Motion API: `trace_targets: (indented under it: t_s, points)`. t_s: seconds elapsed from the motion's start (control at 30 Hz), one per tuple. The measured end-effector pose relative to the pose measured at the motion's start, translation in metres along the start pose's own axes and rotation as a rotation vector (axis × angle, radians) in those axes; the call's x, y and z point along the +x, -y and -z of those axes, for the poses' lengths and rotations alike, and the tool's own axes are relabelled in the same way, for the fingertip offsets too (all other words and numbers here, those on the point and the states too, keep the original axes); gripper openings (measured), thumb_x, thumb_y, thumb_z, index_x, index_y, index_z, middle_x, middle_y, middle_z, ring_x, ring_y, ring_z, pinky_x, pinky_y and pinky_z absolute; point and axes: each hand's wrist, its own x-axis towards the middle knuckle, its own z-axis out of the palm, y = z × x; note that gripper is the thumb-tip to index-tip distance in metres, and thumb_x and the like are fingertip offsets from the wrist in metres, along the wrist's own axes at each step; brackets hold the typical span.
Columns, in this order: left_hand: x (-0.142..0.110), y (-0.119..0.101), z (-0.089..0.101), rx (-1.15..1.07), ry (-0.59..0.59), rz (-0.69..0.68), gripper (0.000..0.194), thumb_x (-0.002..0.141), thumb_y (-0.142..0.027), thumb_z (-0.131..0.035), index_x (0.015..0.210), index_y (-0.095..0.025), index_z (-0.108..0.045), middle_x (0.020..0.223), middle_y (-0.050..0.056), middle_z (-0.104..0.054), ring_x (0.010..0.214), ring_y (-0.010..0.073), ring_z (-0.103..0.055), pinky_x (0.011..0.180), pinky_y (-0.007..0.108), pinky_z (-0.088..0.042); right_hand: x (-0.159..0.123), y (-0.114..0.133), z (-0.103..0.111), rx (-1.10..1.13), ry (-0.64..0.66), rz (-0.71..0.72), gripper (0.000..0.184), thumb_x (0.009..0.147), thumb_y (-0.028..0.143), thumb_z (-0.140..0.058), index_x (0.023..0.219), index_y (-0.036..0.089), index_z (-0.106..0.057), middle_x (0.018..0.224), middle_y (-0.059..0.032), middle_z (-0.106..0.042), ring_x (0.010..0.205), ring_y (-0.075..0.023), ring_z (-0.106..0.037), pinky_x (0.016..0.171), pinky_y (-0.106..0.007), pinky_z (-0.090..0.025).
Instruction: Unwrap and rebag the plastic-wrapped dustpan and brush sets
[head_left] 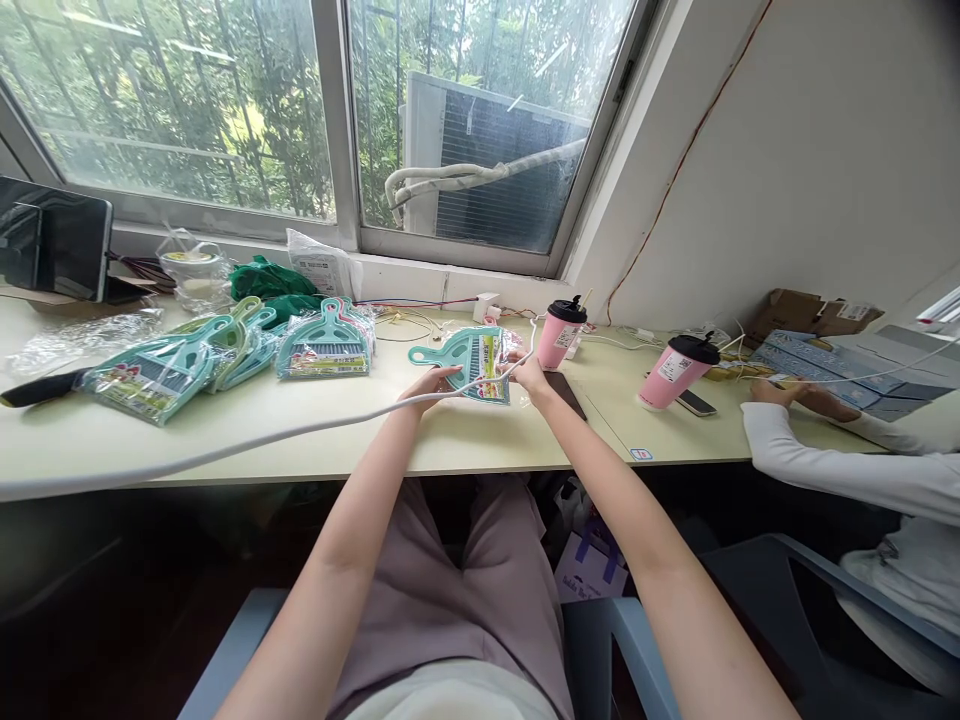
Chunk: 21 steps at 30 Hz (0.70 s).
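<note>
A small teal dustpan-and-brush set (457, 352) in clear plastic wrapping lies on its side between my two hands, its looped handle pointing left. My left hand (429, 385) grips its lower left edge, thumb on top. At the wrapped right end, by the printed label, my right hand (527, 372) pinches the plastic. A white cable (322, 427) crosses in front of the set and partly covers my fingers. To the left lie more wrapped sets: a teal one with a pink edge (327, 350), and a pile with a teal one (161, 365) in front of green ones.
Two pink cups (559, 338) (673, 375) with black lids stand to the right, a dark phone (564, 393) beside the nearer one. Farther right, a co-worker's hands (787, 392) work near a blue box (821, 362). A black handle (41, 388) and a tablet (71, 240) are left.
</note>
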Motion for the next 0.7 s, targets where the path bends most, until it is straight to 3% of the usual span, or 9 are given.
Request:
trace_targets:
  t_s: [0.1,0.23,0.3,0.37,0.43,0.47,0.53,0.6,0.7]
  points:
    - [-0.001,-0.002,0.000,-0.037,-0.009,0.056,0.017,0.078,-0.018,-0.075,0.070,-0.015,-0.060,0.053,0.000,-0.056,0.047,0.0114,-0.057,0.057,0.027,-0.055,0.000,0.002,0.001,0.018,0.016,0.013,0.022,0.065,0.017,-0.080,0.082,0.018,-0.067,0.094,-0.0047,-0.071,0.073,-0.0146,-0.066,0.067,-0.031,-0.061]
    - [-0.004,-0.006,-0.004,-0.154,-0.003,0.026,0.006,0.083,-0.016,-0.069,0.081,-0.012,-0.064,0.057,0.001,-0.062,0.049,0.0132,-0.060,0.062,0.028,-0.058,-0.002,0.008,0.008,0.067,0.047,0.058,0.020,0.075,0.028,-0.073,0.092,0.018,-0.068,0.103,-0.0079,-0.070,0.081,-0.0189,-0.070,0.068,-0.033,-0.061]
    - [-0.003,-0.007,-0.006,-0.217,-0.024,0.006,0.006,0.084,-0.016,-0.067,0.087,-0.012,-0.066,0.057,0.002,-0.063,0.054,0.0158,-0.064,0.068,0.030,-0.060,-0.007,0.007,0.013,0.093,-0.121,0.124,0.026,0.080,0.032,-0.066,0.101,0.019,-0.066,0.114,-0.0088,-0.068,0.091,-0.0200,-0.070,0.073,-0.032,-0.060]
    - [0.000,-0.007,-0.006,-0.279,-0.066,-0.031,0.010,0.085,-0.016,-0.065,0.095,-0.012,-0.066,0.059,0.002,-0.065,0.061,0.0175,-0.068,0.075,0.031,-0.060,-0.014,0.002,0.015,0.114,-0.408,0.179,0.036,0.082,0.035,-0.061,0.115,0.021,-0.060,0.127,-0.0093,-0.062,0.108,-0.0203,-0.066,0.081,-0.031,-0.058]
    - [0.003,-0.007,-0.005,-0.332,-0.116,-0.078,0.015,0.086,-0.015,-0.063,0.101,-0.012,-0.065,0.064,0.003,-0.068,0.068,0.0180,-0.070,0.080,0.032,-0.060,-0.023,-0.006,0.012,0.140,-0.531,0.114,0.049,0.083,0.041,-0.059,0.128,0.023,-0.051,0.135,-0.0098,-0.058,0.119,-0.0201,-0.060,0.086,-0.031,-0.057]
    - [0.005,-0.006,-0.005,-0.348,-0.137,-0.094,0.017,0.086,-0.014,-0.061,0.103,-0.012,-0.065,0.068,0.003,-0.070,0.070,0.0181,-0.070,0.081,0.032,-0.060,-0.028,-0.009,0.007,0.164,-0.468,0.036,0.053,0.084,0.045,-0.059,0.131,0.024,-0.048,0.135,-0.0100,-0.057,0.119,-0.0206,-0.060,0.086,-0.032,-0.058]
    - [0.007,-0.006,-0.004,-0.346,-0.165,-0.096,0.016,0.087,-0.014,-0.061,0.102,-0.011,-0.064,0.072,0.005,-0.071,0.073,0.0182,-0.071,0.079,0.031,-0.060,-0.036,-0.015,-0.007,0.239,-0.184,-0.111,0.055,0.084,0.052,-0.058,0.131,0.026,-0.048,0.129,-0.0094,-0.062,0.112,-0.0220,-0.065,0.081,-0.034,-0.060]
    - [0.008,-0.004,-0.005,-0.306,-0.168,-0.076,0.015,0.086,-0.015,-0.063,0.100,-0.011,-0.065,0.072,0.006,-0.071,0.072,0.0188,-0.071,0.073,0.030,-0.060,-0.039,-0.016,-0.026,0.325,0.023,-0.158,0.050,0.083,0.052,-0.061,0.125,0.027,-0.053,0.119,-0.0077,-0.067,0.103,-0.0215,-0.069,0.080,-0.034,-0.060]
    - [0.007,-0.002,-0.008,-0.237,-0.147,-0.051,0.016,0.084,-0.019,-0.068,0.098,-0.011,-0.065,0.072,0.006,-0.071,0.070,0.0193,-0.070,0.067,0.029,-0.059,-0.034,-0.012,-0.050,0.390,-0.006,-0.152,0.041,0.079,0.037,-0.067,0.117,0.024,-0.057,0.102,-0.0044,-0.070,0.091,-0.0185,-0.070,0.084,-0.031,-0.060]
